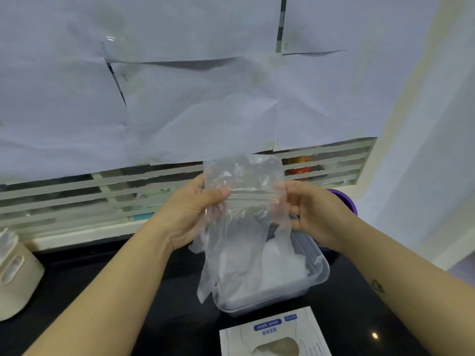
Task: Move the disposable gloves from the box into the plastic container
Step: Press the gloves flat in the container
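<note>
A bunch of clear disposable gloves (244,201) hangs in the air above the plastic container (320,274). My left hand (195,209) pinches its left edge with the thumb on top. My right hand (308,211) grips its right edge with curled fingers. The lower ends of the gloves dangle into and over the container's left rim. More whitish gloves (280,265) lie inside the clear rectangular container, which stands on the black countertop (167,304). The white glove box (275,335), with an oval opening on top, lies just in front of the container at the bottom edge.
A cream-coloured appliance (15,273) stands at the left on the counter. A purple object (344,199) sits behind my right hand. White paper sheets (180,98) cover the window and its slats behind the counter. A wall rises on the right.
</note>
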A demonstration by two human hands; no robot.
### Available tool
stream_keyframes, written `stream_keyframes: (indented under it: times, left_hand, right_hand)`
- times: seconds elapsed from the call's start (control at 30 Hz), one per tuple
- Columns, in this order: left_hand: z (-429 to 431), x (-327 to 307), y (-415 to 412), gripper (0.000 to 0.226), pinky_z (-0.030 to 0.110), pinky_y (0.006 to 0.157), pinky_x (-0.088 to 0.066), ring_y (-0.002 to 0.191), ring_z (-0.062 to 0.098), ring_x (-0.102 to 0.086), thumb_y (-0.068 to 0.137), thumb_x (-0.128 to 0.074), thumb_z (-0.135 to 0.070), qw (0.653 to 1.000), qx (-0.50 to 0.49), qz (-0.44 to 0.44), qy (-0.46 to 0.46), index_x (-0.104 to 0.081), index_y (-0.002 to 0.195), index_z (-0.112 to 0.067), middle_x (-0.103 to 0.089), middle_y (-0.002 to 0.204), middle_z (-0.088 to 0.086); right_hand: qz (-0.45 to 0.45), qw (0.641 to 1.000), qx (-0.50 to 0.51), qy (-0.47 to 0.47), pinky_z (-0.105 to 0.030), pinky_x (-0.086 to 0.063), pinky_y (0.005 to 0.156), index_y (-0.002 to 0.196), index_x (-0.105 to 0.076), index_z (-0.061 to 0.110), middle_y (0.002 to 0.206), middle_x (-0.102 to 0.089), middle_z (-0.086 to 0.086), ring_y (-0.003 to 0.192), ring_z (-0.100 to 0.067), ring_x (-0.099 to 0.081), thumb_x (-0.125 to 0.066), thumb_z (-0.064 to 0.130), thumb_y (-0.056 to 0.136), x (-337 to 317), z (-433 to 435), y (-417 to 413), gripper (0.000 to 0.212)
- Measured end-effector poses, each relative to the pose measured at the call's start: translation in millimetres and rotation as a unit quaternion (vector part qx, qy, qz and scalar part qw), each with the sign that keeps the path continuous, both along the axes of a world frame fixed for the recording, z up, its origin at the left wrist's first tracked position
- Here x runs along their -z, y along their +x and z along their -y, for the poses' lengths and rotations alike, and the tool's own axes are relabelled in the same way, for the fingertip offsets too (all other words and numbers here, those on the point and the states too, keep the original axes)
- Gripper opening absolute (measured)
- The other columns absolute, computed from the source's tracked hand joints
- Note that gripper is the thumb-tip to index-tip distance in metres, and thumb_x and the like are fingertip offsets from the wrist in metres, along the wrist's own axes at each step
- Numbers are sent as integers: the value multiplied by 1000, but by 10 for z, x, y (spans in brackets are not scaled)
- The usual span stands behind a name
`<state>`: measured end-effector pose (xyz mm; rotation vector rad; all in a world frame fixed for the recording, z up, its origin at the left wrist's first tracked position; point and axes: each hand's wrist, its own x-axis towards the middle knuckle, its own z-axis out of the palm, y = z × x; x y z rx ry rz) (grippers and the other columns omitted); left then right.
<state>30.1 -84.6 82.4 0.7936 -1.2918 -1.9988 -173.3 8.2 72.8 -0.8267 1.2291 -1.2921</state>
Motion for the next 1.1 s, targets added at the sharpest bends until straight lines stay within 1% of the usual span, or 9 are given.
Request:
stream_keyframes:
  times: [0.1, 0.2, 0.43, 0.53, 0.63, 0.77, 0.87, 1.0, 1.1]
  left_hand:
    - [-9, 14, -33, 60, 38, 85, -56, 101, 28, -69, 76, -69, -10, 996, 14, 52, -66, -52, 134, -13, -71, 113, 13]
    - [27, 3, -40, 59, 31, 72, -56, 84, 22, -72, 79, -69, -11, 990, -15, 88, -105, -46, 131, -27, -75, 92, 7]
    - [230, 57, 218, 51, 23, 74, -53, 79, 11, -67, 82, -70, -12, 968, -94, 161, -170, -55, 131, -17, -71, 94, 3]
    - [242, 20, 258, 53, 28, 83, -55, 89, 17, -70, 83, -70, -16, 959, -89, 178, -200, -53, 133, -21, -74, 102, 2]
    - [195, -41, 245, 54, 26, 81, -56, 90, 22, -71, 79, -70, -29, 941, -19, 221, -257, -56, 130, -23, -75, 97, 3]
    - [150, -74, 137, 48, 39, 94, -49, 99, 34, -65, 76, -77, -43, 905, 114, 277, -302, -62, 119, -31, -72, 101, 13]
    - [110, -94, -7, 21, 40, 92, -49, 91, 21, -68, 85, -73, -23, 895, 143, 275, -321, -68, 105, -19, -73, 99, 7]
    - [145, -94, 34, 27, 34, 93, -51, 96, 18, -70, 77, -72, -32, 888, 181, 295, -301, -67, 102, -20, -75, 97, 2]
    - [238, -10, 205, 6, 19, 75, -50, 72, 4, -65, 87, -68, -20, 889, 145, 320, -294, -69, 93, -19, -72, 78, -6]
  right_hand:
    - [-121, 992, -45, 7, -38, -58, 79, 115, -61, 13, 104, -70, -9, 92, -22, -70, -68, 37, 76, -51, -6, 44, 46]
    - [-270, 959, -84, 20, -39, -59, 80, 110, -65, 16, 94, -74, -6, 86, -22, -72, -75, 21, 79, -70, -35, 64, 33]
    - [-201, 970, -119, 68, -24, -58, 69, 101, -67, 2, 91, -73, -13, 77, -19, -70, -71, 4, 80, 36, -134, -165, 22]
    - [-276, 940, -172, 103, -22, -57, 74, 107, -66, 9, 95, -74, -5, 86, -17, -71, -70, 8, 82, 69, -213, -222, 25]
    - [-386, 903, -159, 98, -27, -53, 90, 141, -41, 26, 119, -65, 7, 99, -9, -67, -75, 27, 80, 23, -200, -271, 70]
    - [-356, 932, -61, -14, -26, -43, 98, 150, -11, 42, 136, -48, 16, 121, -4, -51, -77, 51, 64, -252, -47, -148, 109]
    - [-413, 899, -141, -34, -32, -49, 97, 146, -31, 32, 115, -67, 10, 103, -2, -63, -80, 37, 72, -303, 47, 26, 89]
    - [-413, 897, -138, -72, -21, -53, 68, 84, -67, 23, 65, -67, 14, 60, 0, -59, -75, 21, 82, -307, 34, 29, 8]
    - [-402, 904, -137, -48, -27, -49, 67, 81, -68, 24, 63, -67, 11, 59, -7, -55, -71, 24, 84, -301, -24, -99, 5]
